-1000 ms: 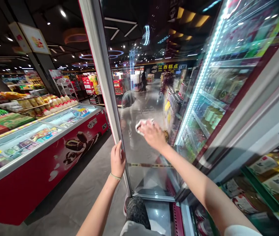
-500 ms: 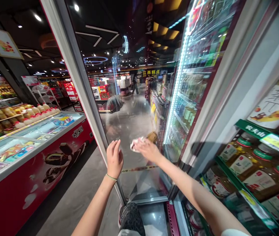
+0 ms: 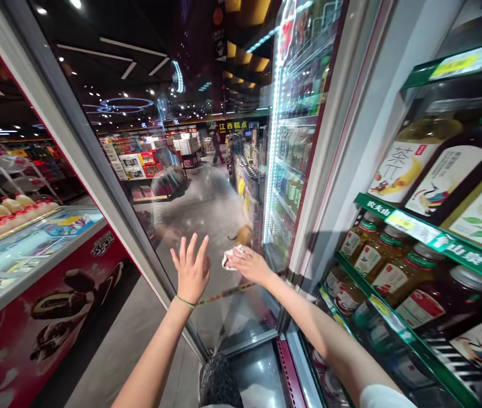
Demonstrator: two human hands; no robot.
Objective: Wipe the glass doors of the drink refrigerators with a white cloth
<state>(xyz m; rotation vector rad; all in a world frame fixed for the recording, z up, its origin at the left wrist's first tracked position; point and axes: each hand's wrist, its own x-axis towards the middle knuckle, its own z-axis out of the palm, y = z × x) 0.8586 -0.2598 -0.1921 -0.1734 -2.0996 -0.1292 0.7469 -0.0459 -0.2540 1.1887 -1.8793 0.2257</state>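
Glass door (image 3: pixel 201 195) is seemingly undergoing wiping, remainder unclear; right hand (image 3: pixel 248 264) is holding white cloth (image 3: pixel 228 260), left hand (image 3: pixel 191 276) hanging wide beside it

We are looking at a shop, of the supermarket kind. On the right, many drink bottles (image 3: pixel 440 175) are standing in rows on green-edged shelves (image 3: pixel 462 248), and price labels (image 3: pixel 409 222) are running along the edges. On the left, a red chest freezer (image 3: pixel 3 323) is showing ice-cream pictures (image 3: pixel 81 280) on its front. Beyond the glass door (image 3: pixel 194 209), stacked boxes (image 3: pixel 151 161) are standing on display, and a yellow sign (image 3: pixel 232 126) with Chinese characters is shining farther back.
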